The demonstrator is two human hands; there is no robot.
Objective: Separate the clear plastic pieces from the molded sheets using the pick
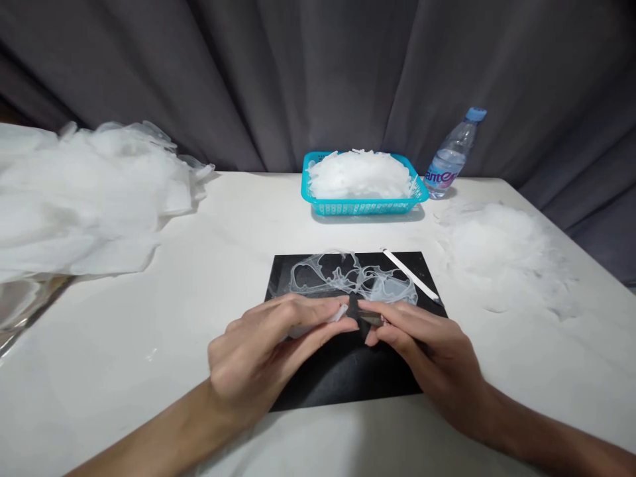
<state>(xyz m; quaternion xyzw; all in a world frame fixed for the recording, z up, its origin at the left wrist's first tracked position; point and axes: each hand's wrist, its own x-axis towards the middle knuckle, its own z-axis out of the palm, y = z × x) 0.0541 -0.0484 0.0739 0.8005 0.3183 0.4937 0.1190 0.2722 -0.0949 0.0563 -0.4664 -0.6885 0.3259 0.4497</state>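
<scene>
Over the black mat, my left hand pinches a small translucent white piece between thumb and fingers. Most of that piece is hidden by the hand. Just to its right, my right hand is closed on a small, flat metal tool that looks like a blade, its tip pointing left toward the white piece. A narrow gap separates the two hands. Behind them on the mat lie tangled translucent trimmings with cut-out holes. A slim white stick-like tool rests diagonally at the mat's right side.
A blue basket heaped with white pieces stands at the back of the white table. Beside it is a water bottle. Piled translucent sheets cover the left; a loose heap of clear scraps lies right. A dark curtain hangs behind.
</scene>
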